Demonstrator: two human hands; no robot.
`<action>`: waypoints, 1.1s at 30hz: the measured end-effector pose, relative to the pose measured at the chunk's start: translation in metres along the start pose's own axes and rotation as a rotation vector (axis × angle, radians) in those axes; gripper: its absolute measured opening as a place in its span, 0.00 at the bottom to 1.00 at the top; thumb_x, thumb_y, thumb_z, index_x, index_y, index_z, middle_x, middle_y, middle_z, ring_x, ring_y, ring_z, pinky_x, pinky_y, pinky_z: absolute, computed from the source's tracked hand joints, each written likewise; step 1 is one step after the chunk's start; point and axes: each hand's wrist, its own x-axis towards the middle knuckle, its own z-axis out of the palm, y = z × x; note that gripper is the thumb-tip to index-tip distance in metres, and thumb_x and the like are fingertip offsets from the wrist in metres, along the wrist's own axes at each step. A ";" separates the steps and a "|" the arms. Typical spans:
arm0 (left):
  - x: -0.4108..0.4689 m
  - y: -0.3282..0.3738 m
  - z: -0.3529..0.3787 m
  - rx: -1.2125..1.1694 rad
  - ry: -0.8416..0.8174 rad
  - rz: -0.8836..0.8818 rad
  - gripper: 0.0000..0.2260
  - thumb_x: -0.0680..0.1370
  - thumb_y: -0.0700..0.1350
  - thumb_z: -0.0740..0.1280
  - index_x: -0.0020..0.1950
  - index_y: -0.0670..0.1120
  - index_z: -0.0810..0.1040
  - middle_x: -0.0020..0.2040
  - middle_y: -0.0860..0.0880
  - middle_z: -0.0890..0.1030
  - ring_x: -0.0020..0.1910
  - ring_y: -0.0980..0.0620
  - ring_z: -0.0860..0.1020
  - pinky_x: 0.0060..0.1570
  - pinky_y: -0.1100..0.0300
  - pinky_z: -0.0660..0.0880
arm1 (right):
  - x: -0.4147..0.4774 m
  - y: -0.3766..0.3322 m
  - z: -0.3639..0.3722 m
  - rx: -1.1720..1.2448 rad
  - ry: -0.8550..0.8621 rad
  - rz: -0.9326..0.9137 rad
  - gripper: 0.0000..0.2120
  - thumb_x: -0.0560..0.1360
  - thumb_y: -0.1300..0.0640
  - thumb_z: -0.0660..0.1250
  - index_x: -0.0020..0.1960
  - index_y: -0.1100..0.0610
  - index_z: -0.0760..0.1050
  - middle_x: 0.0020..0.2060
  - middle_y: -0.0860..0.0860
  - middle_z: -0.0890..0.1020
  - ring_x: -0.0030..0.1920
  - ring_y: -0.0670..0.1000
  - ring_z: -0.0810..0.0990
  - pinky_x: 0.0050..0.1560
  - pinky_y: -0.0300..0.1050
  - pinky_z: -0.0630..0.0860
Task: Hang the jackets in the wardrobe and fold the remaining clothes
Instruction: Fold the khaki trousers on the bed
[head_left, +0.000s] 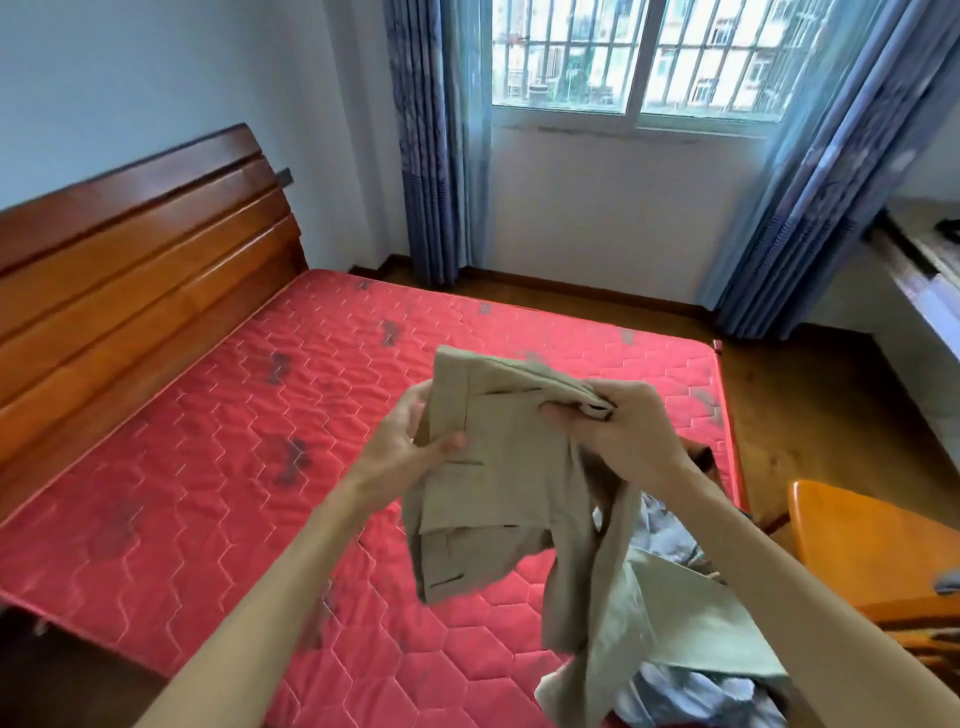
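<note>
I hold a khaki garment (498, 483) with pockets up over the red quilted mattress (218, 467). My left hand (410, 447) grips its left edge, thumb on the front of the cloth. My right hand (623, 426) pinches the bunched top right edge. The rest of the garment hangs down in loose folds towards the bed. Under it, at the bed's near right corner, lies a heap of other clothes (675, 649), pale green and blue-grey, partly hidden by my right arm. No wardrobe is in view.
A wooden headboard (135, 260) runs along the left. An orange wooden chair (872, 551) stands close at the right. A window with blue curtains (441, 156) is ahead, and a desk (924, 270) at the far right. Wooden floor lies beyond the bed.
</note>
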 end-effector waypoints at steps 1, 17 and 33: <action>-0.001 -0.007 0.000 -0.004 -0.056 -0.029 0.33 0.64 0.52 0.80 0.66 0.53 0.72 0.54 0.56 0.85 0.54 0.57 0.83 0.49 0.63 0.80 | 0.002 -0.004 -0.006 0.033 0.069 -0.006 0.05 0.72 0.56 0.75 0.44 0.47 0.86 0.36 0.49 0.86 0.38 0.42 0.77 0.41 0.49 0.78; 0.053 -0.045 0.022 0.272 0.051 -0.078 0.20 0.57 0.58 0.78 0.39 0.44 0.84 0.38 0.45 0.84 0.37 0.51 0.78 0.42 0.43 0.79 | -0.002 -0.040 -0.103 0.158 0.397 -0.064 0.06 0.72 0.56 0.75 0.42 0.45 0.85 0.39 0.43 0.86 0.42 0.43 0.81 0.47 0.40 0.79; 0.074 0.036 0.019 0.478 -0.052 0.238 0.22 0.76 0.44 0.73 0.28 0.48 0.65 0.28 0.54 0.67 0.28 0.57 0.65 0.32 0.55 0.65 | -0.015 0.035 -0.061 -0.085 0.008 0.189 0.13 0.66 0.58 0.82 0.46 0.45 0.83 0.41 0.37 0.86 0.42 0.37 0.84 0.41 0.33 0.77</action>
